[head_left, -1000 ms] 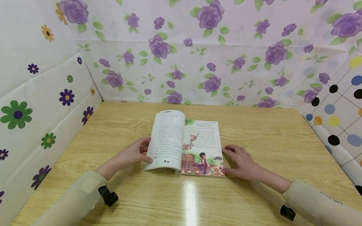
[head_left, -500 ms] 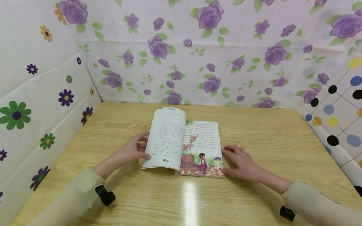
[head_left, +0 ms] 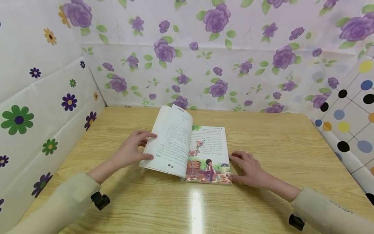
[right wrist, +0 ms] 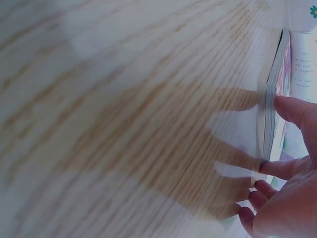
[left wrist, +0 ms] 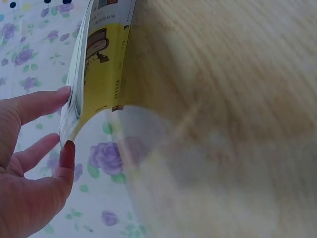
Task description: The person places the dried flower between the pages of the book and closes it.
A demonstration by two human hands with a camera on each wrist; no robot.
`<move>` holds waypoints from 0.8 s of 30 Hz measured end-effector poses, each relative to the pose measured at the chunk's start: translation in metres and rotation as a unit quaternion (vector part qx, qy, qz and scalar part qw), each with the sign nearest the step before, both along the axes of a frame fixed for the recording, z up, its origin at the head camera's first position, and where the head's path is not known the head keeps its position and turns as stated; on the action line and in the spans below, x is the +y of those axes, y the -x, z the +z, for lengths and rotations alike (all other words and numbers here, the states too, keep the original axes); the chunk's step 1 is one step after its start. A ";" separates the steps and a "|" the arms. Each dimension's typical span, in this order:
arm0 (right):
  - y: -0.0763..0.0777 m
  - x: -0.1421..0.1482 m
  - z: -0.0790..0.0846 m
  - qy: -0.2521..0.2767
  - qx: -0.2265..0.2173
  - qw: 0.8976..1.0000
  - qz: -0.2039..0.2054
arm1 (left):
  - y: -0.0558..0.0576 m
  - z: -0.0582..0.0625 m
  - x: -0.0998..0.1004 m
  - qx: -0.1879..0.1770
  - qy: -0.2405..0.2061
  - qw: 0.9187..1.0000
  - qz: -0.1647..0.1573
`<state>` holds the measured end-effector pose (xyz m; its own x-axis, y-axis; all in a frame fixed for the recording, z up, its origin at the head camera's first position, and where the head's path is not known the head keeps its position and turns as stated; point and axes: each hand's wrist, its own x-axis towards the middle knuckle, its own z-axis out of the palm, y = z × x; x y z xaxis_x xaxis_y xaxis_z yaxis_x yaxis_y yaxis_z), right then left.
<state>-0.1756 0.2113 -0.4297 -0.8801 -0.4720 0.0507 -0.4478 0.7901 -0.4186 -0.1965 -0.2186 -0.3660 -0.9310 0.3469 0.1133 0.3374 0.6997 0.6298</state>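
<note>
An illustrated paperback book (head_left: 208, 143) lies spread on the table. Its left block of pages (head_left: 173, 139) is lifted and tilted, and in the left wrist view the yellow outer cover (left wrist: 106, 64) shows beneath. My left hand (head_left: 128, 150) holds the outer edge of these raised pages with thumb and fingers apart. Flat on the table lies the right part, showing text and a picture of a seated figure. My right hand (head_left: 248, 169) holds its right edge, thumb near the lower corner and a finger higher up; in the right wrist view, fingertips (right wrist: 278, 168) touch the page edges.
The glossy wooden table (head_left: 271, 136) reflects light in front of the book. A purple-flowered sheet (head_left: 198, 68) hangs behind it. Patterned sheets stand at the left (head_left: 46, 107) and right (head_left: 350, 123). Each sleeve carries a black wrist device (head_left: 100, 200).
My left hand has moved left and slightly away from me, and the left pages have swung outward and fanned at the top. My right hand has stayed in place.
</note>
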 end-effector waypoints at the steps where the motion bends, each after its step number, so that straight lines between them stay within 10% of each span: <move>1: 0.000 0.000 0.000 0.000 0.000 1.000 -0.001 | 0.001 0.003 0.001 0.006 0.008 1.000 -0.006; 24: 0.000 0.002 -0.006 0.004 0.009 1.000 0.002 | 0.021 0.062 0.044 0.095 0.125 0.976 -0.154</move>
